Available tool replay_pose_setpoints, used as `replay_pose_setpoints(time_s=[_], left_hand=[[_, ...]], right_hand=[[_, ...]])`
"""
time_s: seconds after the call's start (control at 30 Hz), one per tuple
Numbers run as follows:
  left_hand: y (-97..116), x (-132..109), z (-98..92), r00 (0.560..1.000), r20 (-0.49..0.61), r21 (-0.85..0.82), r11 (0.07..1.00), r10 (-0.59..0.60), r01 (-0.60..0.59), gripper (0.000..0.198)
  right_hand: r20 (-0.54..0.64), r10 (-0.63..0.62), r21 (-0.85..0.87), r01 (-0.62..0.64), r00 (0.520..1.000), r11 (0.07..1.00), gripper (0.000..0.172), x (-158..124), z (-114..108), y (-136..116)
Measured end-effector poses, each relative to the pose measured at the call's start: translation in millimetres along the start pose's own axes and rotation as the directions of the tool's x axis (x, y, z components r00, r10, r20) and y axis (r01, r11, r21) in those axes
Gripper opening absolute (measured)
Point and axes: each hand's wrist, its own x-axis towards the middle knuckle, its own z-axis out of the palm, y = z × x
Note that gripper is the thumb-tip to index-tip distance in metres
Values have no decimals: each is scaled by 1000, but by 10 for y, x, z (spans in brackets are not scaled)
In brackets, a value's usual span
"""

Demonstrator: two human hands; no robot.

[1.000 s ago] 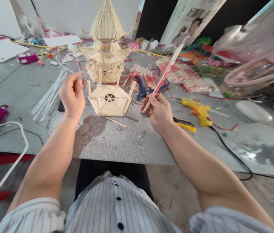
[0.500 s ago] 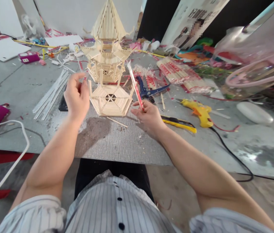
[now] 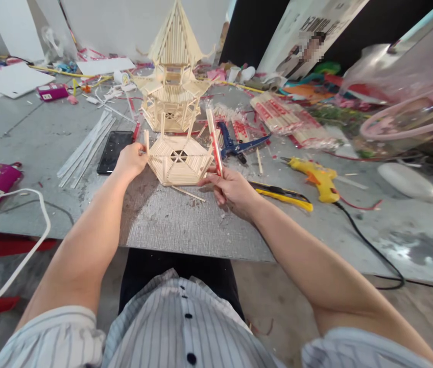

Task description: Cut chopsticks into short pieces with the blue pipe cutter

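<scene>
A flat hexagonal piece made of wooden sticks lies on a grey mat in front of me. My left hand pinches its left corner post. On the piece's right side my right hand is closed round a chopstick pair in a red and white wrapper, held nearly upright. Behind the piece stands a tall stick pagoda. A loose wooden stick lies on the mat between my hands.
A black phone and white strips lie to the left. To the right lie blue pliers, a yellow cutter, a yellow glue gun with a black cable, and packs of wrapped chopsticks. A white cable loops at the left edge.
My left hand dropped from the air onto the hexagonal piece's left corner, uncovering the phone. My right hand swung the wrapped chopsticks from leaning right to nearly upright beside the piece.
</scene>
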Motion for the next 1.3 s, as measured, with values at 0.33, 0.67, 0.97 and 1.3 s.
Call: replay_pose_setpoints(time_s=[0.33, 0.67, 0.97, 1.3], left_hand=[[136, -92, -58, 874, 420, -208, 963, 245, -170, 26], [130, -95, -46, 763, 551, -255, 938, 339, -233, 26], [152, -114, -50, 763, 546, -265, 936, 345, -233, 22], [41, -31, 46, 801, 471, -211, 929, 369, -303, 25]], right_hand=[[-438, -23, 29, 39, 899, 999, 20, 120, -149, -25], [-409, -23, 101, 70, 912, 992, 12, 165, -208, 31], [-399, -63, 63, 96, 915, 993, 13, 173, -231, 45], [-347, -124, 54, 152, 930, 987, 28, 205, -299, 85]])
